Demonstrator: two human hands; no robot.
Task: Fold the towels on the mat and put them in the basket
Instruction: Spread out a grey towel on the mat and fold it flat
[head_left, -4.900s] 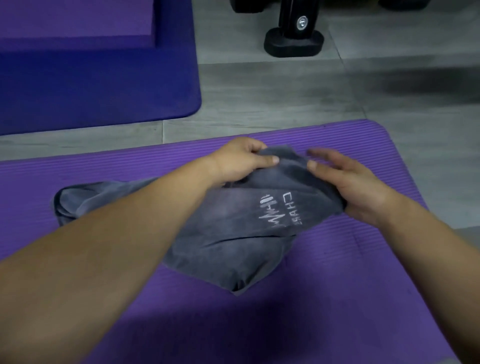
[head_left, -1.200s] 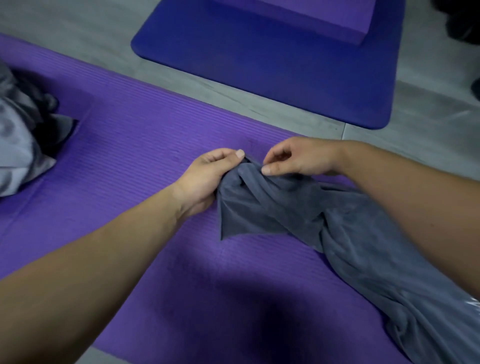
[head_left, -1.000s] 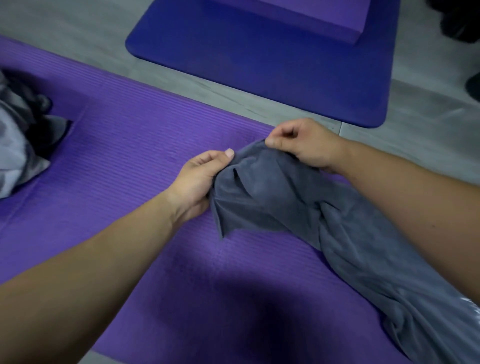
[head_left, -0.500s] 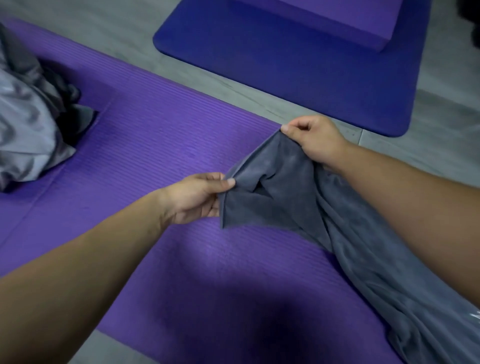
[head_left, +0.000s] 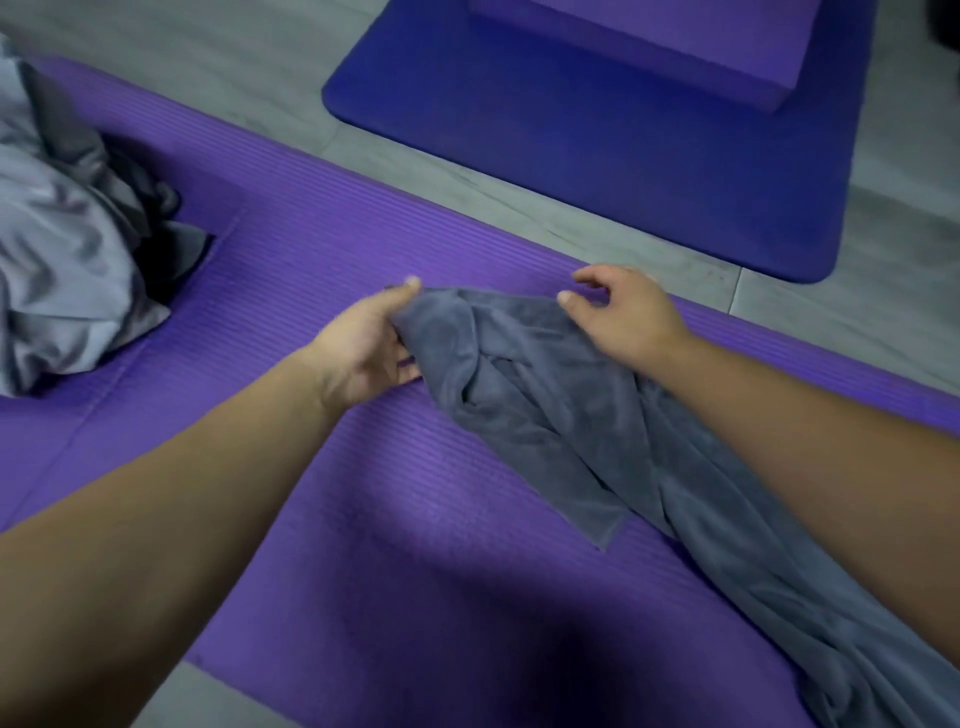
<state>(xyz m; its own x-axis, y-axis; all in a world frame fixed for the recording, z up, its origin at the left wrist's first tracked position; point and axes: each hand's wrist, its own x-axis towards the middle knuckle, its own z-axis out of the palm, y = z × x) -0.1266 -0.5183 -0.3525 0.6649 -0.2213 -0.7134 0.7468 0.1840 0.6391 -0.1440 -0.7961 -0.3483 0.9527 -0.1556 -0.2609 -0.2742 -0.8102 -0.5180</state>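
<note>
The big purple ribbed foam mat (head_left: 322, 519) holds 1 long dark grey soft towel (head_left: 545, 415), bunched and twisted, running from the hands down to the near right. The left hand (head_left: 363, 348) grips its far end, thumb on top and fingers under. The right hand (head_left: 628, 317) is just beside, at the towel's far edge, fingers apart and bent, holding nothing, so I think it must grab that edge next.

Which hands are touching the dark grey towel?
Left hand: touching; the head view shows its thumb and fingers gripping the end of the dark grey towel. Right hand: cannot tell; its thumb tip overlaps the towel's edge without plain contact or gap.
</note>
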